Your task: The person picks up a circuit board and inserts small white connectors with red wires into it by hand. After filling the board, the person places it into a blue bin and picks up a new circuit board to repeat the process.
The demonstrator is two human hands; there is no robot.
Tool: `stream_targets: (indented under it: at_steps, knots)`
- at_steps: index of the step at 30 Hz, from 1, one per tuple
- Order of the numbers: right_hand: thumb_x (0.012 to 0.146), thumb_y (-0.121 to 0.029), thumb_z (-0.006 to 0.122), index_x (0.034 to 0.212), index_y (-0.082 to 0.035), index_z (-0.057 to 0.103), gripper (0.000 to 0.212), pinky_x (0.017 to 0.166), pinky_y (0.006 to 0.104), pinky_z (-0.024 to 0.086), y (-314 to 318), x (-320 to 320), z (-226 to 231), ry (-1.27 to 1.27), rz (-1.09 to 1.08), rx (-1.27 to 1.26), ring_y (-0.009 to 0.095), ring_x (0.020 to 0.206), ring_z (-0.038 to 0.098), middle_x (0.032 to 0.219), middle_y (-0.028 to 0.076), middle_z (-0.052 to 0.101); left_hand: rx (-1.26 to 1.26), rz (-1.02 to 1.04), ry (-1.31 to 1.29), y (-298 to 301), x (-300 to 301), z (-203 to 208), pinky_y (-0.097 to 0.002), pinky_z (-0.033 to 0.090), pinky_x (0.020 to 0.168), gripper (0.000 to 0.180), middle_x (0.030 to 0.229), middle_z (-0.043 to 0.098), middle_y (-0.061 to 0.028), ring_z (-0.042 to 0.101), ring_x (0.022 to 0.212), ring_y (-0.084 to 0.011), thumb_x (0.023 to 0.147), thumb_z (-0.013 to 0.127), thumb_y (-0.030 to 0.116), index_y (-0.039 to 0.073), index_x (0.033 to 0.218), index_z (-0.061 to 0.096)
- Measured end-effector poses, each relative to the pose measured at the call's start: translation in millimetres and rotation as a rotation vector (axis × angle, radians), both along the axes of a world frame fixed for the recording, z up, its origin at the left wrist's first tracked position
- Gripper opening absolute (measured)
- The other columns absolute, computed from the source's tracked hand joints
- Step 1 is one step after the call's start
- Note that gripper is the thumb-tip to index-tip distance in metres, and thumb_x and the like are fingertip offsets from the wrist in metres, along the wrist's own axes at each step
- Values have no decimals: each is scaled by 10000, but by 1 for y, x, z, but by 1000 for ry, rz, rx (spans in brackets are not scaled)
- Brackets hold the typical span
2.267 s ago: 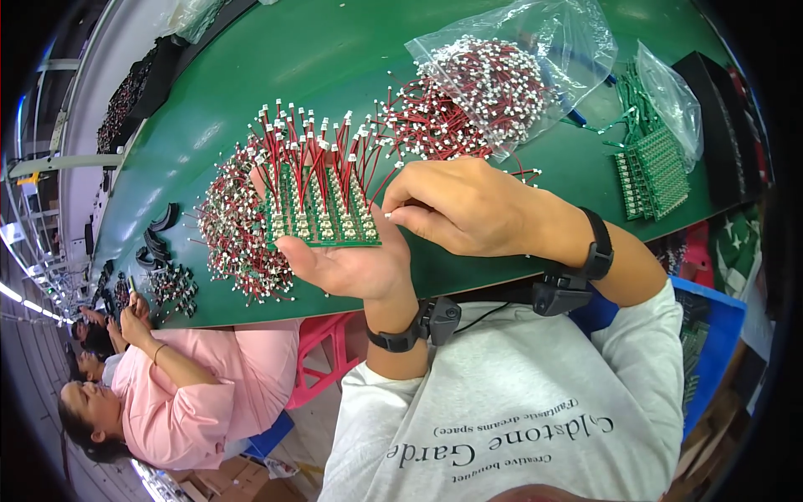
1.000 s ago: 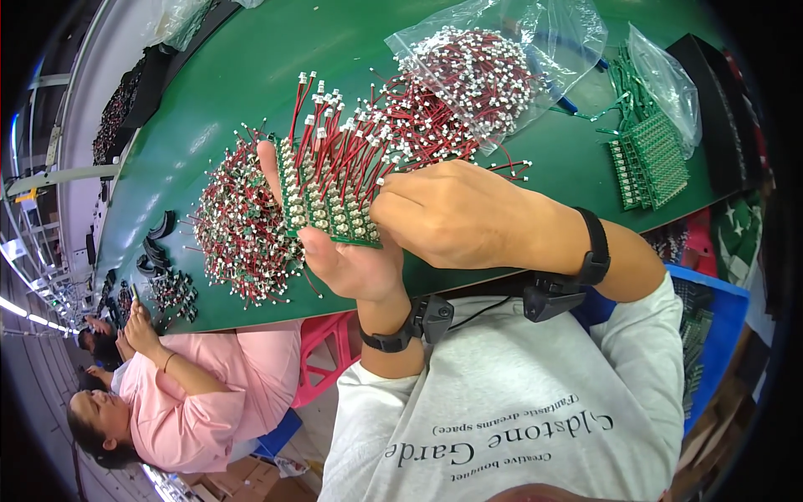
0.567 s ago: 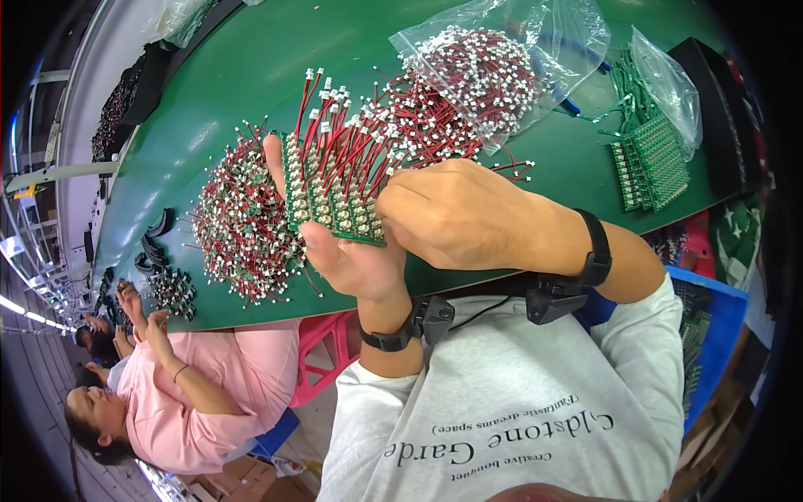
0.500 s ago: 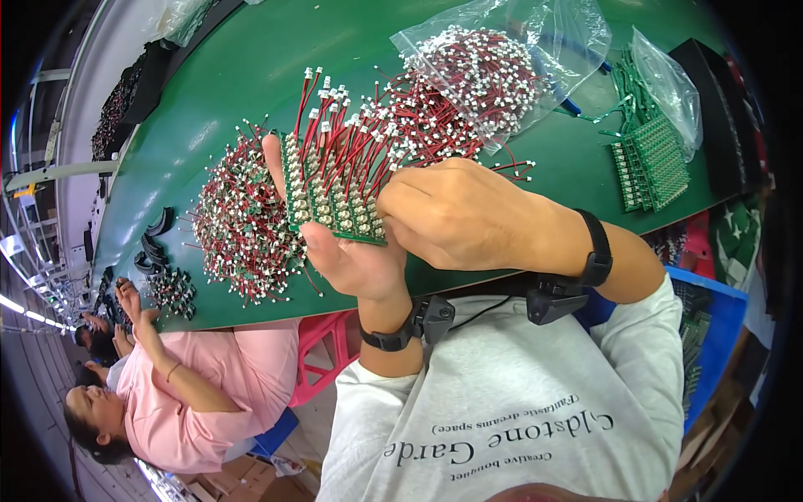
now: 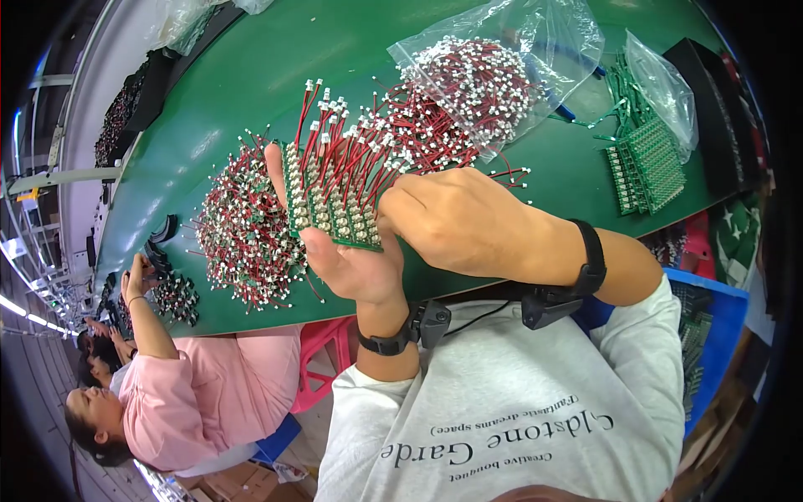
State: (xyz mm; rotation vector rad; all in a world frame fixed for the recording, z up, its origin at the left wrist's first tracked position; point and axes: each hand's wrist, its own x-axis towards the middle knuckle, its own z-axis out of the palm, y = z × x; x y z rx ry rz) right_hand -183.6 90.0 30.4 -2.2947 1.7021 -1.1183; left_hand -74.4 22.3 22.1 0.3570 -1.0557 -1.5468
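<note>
My left hand grips a green circuit board panel from below, thumb along its near edge and a finger up its far left side. Rows of small metal parts cover the panel. Red wires with white connectors stand up from its left and far part. At the panel's right edge is my right hand, its fingers closed in a pinch; whatever lies between them is hidden. Behind the panel spreads a heap of red wires with white connectors. A mound of small wired boards lies to the left.
A clear plastic bag partly covers the wire heap. More green panels lie at the right beside a black box. A blue bin stands below the table's right edge. A co-worker sits at the left by black parts.
The panel and both my hands sit slightly lower in view, with my pinch still at the panel's right edge. The co-worker's raised hand has shifted up and toward the table.
</note>
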Motion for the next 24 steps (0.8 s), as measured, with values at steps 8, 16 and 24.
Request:
stream_targets:
  at_steps: [8, 16, 24]
  knots:
    - [799, -85, 631, 862, -15, 566, 115, 550, 404, 523, -8, 0, -9, -194, 55, 36, 329, 638, 638, 758, 123, 620, -13, 60, -76, 4, -1, 0, -457, 427, 1024, 947, 1348, 500, -192, 541, 1196, -319, 883, 559, 545, 29, 1540, 113]
    - [873, -19, 565, 1097, -4, 602, 228, 663, 423, 507, -18, -20, -4, -440, 164, 97, 357, 796, 651, 894, 168, 650, 4, 126, 117, -19, 18, -3, -438, 432, 1023, 740, 1355, 524, -164, 549, 1203, -292, 989, 422, 492, 23, 1523, 213]
    - [914, 13, 513, 1176, -8, 542, 265, 647, 378, 498, -14, -20, 1, -704, 216, 402, 301, 757, 669, 830, 148, 674, 51, 174, 188, -26, 34, -9, -410, 428, 1011, 716, 1315, 560, -148, 571, 1152, -266, 993, 428, 494, 20, 1504, 263]
